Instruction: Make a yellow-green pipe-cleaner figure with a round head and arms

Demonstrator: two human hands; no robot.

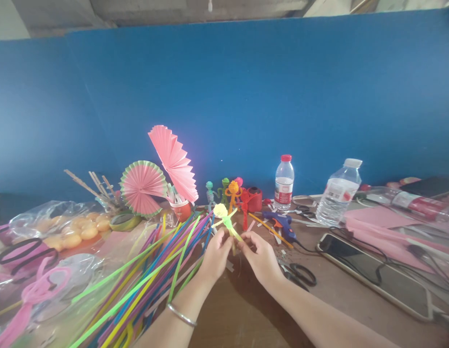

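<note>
A small yellow-green pipe cleaner figure [227, 221] with a round pale head is held up in front of me, over the near middle of the table. My left hand [217, 252] pinches it low on its left side. On the other side, my right hand [256, 252] grips a yellow leg between thumb and fingers. Behind it stand several similar figures in teal, green, orange, pink and red, such as the orange figure [233, 189] and the red figure [245, 208]. Loose coloured pipe cleaners [137, 290] lie in a bundle beside my left forearm.
Right of my hands are black-handled scissors [303, 274], a blue glue gun [280, 223], a pencil [271, 231], a phone [376, 273] with cables, and water bottles [284, 183]. Pink paper fans [173, 162], a tape roll [125, 221] and plastic bags [46, 217] occupy the left.
</note>
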